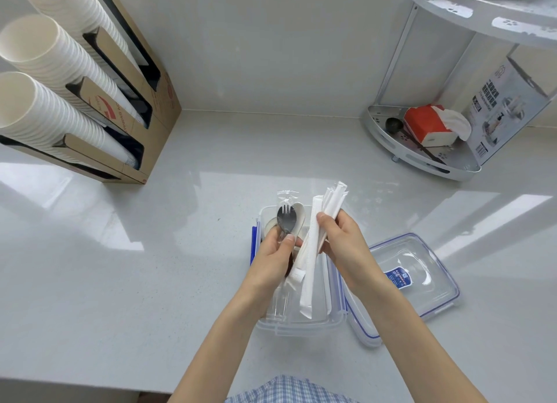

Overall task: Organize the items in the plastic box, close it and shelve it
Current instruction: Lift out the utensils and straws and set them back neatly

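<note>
A clear plastic box [297, 325] with blue clips stands open on the white counter, right below my hands. My left hand [275, 253] grips a wrapped metal spork [285, 218] and a white spoon [299, 214] above the box. My right hand [346, 242] holds a bundle of white paper-wrapped sticks [313, 251], tilted, their lower ends reaching into the box. The box's clear lid [413, 277] with blue rim and blue label lies flat on the counter just to the right. A small round item sits in the box's far left corner, mostly hidden.
A cardboard dispenser [144, 110] with three stacks of white paper cups leans at the back left. At the back right stands a white corner shelf rack [422, 161] holding a red tissue pack [428, 125], a black scoop and a printed box.
</note>
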